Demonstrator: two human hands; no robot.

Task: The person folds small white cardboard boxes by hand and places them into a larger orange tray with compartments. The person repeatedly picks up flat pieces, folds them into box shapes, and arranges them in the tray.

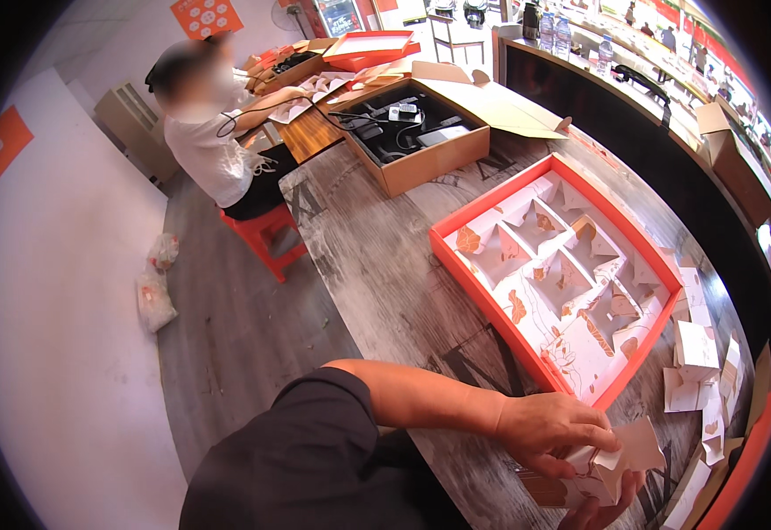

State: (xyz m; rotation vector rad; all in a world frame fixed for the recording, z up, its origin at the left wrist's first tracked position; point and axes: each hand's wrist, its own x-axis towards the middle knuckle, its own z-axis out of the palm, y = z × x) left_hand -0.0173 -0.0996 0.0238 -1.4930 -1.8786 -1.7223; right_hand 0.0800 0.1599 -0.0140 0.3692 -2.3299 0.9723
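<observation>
At the lower right, my left hand (555,431) bends its fingers over a small white cardboard divider (613,473) with brown printing and raised flaps. My right hand (611,511) grips the same piece from below, partly cut off by the view's lower edge. Just beyond them lies a red-rimmed box tray (484,300). Folded white dividers with orange and brown flower prints stand inside it and form several compartments.
More white card pieces (696,352) lie along the table's right side. An open brown carton (438,159) holds black electronic gear and cables. Farther left, a co-worker (213,146) sits on a red stool (264,237), handling similar card. A dark partition (633,168) borders the right.
</observation>
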